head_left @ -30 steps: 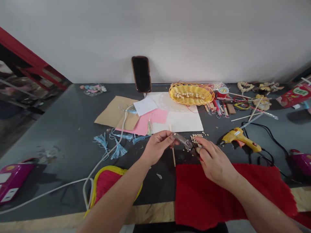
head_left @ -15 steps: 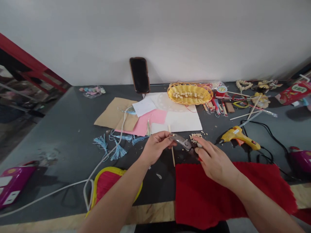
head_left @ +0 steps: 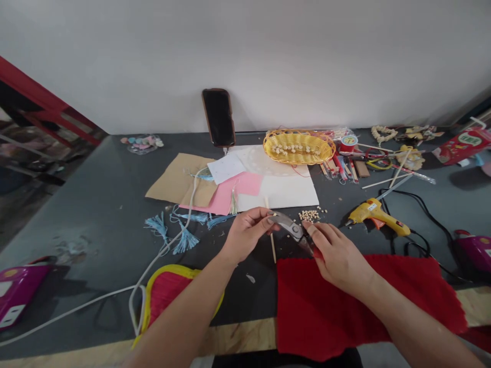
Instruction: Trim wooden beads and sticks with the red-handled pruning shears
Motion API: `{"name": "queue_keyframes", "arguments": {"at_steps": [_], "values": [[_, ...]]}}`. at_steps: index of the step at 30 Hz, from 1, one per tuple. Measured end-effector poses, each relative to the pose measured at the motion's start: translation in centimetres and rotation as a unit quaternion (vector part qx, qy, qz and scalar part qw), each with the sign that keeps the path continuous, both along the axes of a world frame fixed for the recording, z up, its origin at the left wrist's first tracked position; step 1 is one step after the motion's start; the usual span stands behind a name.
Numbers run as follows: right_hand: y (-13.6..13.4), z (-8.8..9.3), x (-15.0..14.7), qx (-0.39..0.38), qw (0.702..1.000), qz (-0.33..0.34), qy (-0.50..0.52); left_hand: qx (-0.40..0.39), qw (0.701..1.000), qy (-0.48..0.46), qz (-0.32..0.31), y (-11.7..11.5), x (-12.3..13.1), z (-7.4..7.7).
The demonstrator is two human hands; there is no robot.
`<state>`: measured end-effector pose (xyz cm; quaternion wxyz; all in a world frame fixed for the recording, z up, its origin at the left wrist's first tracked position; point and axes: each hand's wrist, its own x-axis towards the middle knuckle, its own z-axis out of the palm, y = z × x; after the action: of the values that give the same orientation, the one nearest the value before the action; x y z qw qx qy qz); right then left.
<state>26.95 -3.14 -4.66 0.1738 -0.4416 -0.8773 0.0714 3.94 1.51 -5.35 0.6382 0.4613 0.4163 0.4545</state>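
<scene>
My right hand (head_left: 337, 250) is closed around the red handles of metal pruning shears (head_left: 291, 227), whose curved blades point left. At the blade tips, my left hand (head_left: 245, 232) is closed in a pinch. A tiny pale piece shows by its fingertips, too small to name. Beneath the left fingers a thin wooden stick (head_left: 273, 248) runs toward me. Just beyond the right hand lies a pile of small pale cut pieces (head_left: 310, 215) on the dark table. A red cloth (head_left: 326, 306) spreads below the right forearm.
A yellow basket (head_left: 299, 148) holds small pale pieces. A yellow glue gun (head_left: 379, 217) with a black cable lies right. Blue tassels (head_left: 186, 240), pink paper (head_left: 238, 191), a white cable (head_left: 169, 250) and a pink pad with yellow edging (head_left: 164, 296) are left. A phone (head_left: 218, 117) leans on the wall.
The right fingers have shifted on the shears' handles, and more of the pile shows. The shears' handles have swung slightly toward me. My left hand stays at the blade tips.
</scene>
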Motion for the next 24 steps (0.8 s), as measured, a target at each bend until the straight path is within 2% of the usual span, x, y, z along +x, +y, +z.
{"name": "queue_keyframes", "arguments": {"at_steps": [6, 14, 24], "values": [[-0.18, -0.08, -0.07, -0.005, 1.000, -0.015, 0.006, -0.008, 1.000, -0.001, 0.008, -0.15, 0.20, -0.05], [-0.10, -0.54, -0.19, 0.009, 0.998, -0.056, -0.039, -0.016, 0.999, -0.037, 0.031, 0.10, 0.20, -0.49], [-0.27, -0.20, -0.20, 0.011, 0.997, -0.043, -0.066, -0.011, 0.998, -0.051, 0.033, -0.03, 0.27, -0.35]]}}
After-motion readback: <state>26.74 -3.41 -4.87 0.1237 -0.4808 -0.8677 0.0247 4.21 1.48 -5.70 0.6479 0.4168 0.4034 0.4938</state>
